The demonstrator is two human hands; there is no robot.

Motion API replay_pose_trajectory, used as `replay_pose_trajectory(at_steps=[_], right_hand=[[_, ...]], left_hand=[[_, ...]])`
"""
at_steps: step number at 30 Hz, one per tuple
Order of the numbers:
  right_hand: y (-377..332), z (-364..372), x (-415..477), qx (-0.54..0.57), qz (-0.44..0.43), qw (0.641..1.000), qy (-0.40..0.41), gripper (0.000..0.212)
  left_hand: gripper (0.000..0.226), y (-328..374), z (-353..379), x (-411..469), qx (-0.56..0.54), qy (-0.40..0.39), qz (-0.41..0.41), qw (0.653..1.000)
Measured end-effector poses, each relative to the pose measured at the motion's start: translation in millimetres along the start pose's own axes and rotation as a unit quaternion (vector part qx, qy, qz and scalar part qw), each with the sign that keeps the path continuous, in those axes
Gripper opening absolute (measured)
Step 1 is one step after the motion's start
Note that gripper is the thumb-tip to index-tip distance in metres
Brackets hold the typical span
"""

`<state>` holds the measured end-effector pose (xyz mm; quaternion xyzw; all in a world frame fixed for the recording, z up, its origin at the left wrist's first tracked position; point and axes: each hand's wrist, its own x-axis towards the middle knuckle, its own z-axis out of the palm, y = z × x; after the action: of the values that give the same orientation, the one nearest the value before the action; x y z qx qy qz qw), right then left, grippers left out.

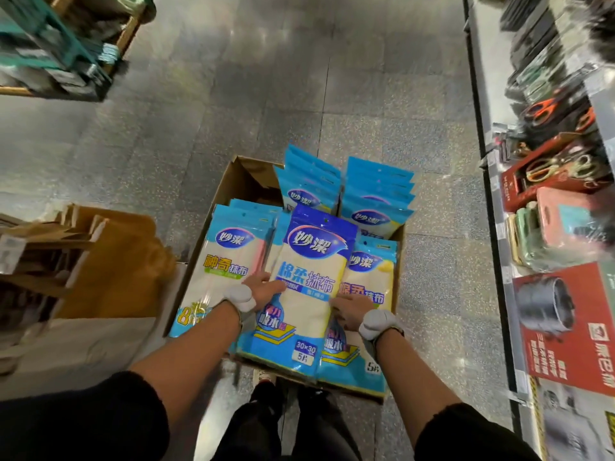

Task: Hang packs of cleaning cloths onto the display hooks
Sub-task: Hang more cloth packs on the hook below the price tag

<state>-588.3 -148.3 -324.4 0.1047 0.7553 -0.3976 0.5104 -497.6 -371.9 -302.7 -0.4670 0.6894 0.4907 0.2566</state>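
Observation:
A cardboard box (229, 184) on the floor holds several blue packs of cleaning cloths. The topmost pack (307, 284), blue with a cream cloth showing, lies tilted over the others. My left hand (263, 287) grips its left edge and my right hand (349, 309) grips its right edge, fingers tucked round the sides. Another pack (226, 261) with a pink edge lies to the left, and more packs (376, 194) stand upright at the box's far end. No display hooks are in view.
A shelf (492, 181) runs along the right with scissors (545, 111), red boxes (565, 327) and other goods. Brown paper bags (109, 261) lie at the left. A wooden rack (83, 61) stands at the top left. Grey tiled floor stretches ahead.

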Motion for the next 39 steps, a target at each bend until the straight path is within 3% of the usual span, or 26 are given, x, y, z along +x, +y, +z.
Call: replay_pose_trajectory(at_steps=[2,5,6,10,12,15,16,20,22,24,27,31,35,39], right_hand=[[-6,9,0,0.005,0.001,1.000,-0.030,0.017],[-19,34,-9,0.038,0.011,0.996,-0.086,0.013],[-23,43,-5,0.020,0.005,0.996,-0.091,0.018],[-27,70,3,-0.072,-0.017,0.997,0.022,0.040],[-22,75,2,0.002,-0.025,0.997,0.066,0.048],[-19,80,8,0.096,-0.030,0.992,0.079,0.056],[-19,80,13,0.104,-0.018,0.992,0.070,0.059],[-24,73,16,0.099,0.029,0.994,0.044,0.072],[-27,72,14,0.129,0.037,0.991,0.029,0.074],[-33,70,8,0.141,0.036,0.989,0.016,0.071],[-38,62,10,0.180,0.032,0.983,0.001,0.071],[-11,56,44,0.191,0.039,0.979,-0.054,0.105],[-21,46,29,0.154,0.025,0.986,-0.067,0.088],[-50,38,-1,0.223,-0.002,0.971,-0.081,0.075]], left_hand=[[0.053,-7,-10,4,-0.022,0.012,-0.011,1.000],[0.011,-20,-29,8,-0.039,0.045,-0.042,0.997],[0.010,-26,-38,13,-0.054,0.047,-0.055,0.996],[0.016,-35,-57,17,-0.021,0.061,-0.048,0.997],[0.021,-30,-49,13,-0.069,0.088,-0.073,0.991],[0.012,-22,-27,13,-0.078,0.023,-0.056,0.995],[0.020,-20,-22,14,-0.087,0.010,-0.049,0.995],[0.084,-31,-8,33,-0.112,-0.015,-0.056,0.992],[0.096,-40,-3,47,-0.119,-0.025,-0.063,0.991],[0.086,-20,-4,27,-0.130,-0.037,-0.064,0.989],[0.053,-3,-10,13,-0.116,-0.054,-0.058,0.990],[0.078,0,-21,12,-0.108,-0.086,-0.055,0.989],[0.026,7,-25,-5,-0.177,-0.122,-0.006,0.977],[0.041,2,-35,-15,-0.215,-0.124,0.000,0.969]])
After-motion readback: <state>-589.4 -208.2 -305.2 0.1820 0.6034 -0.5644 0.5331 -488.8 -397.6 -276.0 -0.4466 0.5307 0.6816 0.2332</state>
